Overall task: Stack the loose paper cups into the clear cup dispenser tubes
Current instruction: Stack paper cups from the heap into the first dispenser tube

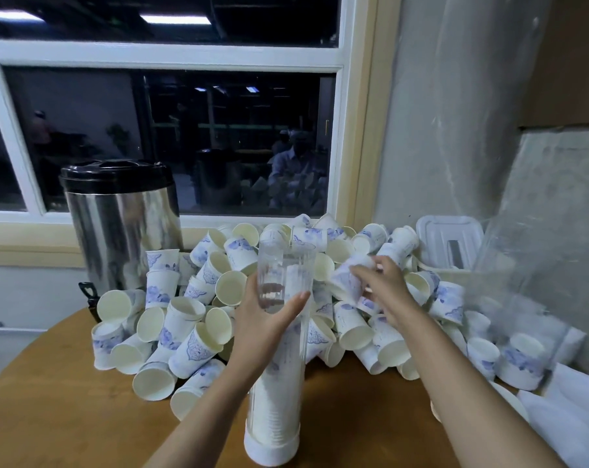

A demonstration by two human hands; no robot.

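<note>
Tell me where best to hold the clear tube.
Grip the tube around its empty upper part, from the left, as the left hand does. It stands tall on a small base; a high grip likely steadies it and leaves the top free for the cup in the right hand.

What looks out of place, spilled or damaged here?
Nothing stands out. The loose cups lie tumbled in a heap on the table, as the job expects. The clear tube stands roughly upright, part filled, gripped by the left hand; the right hand grips a blurred cup at the heap.
</note>
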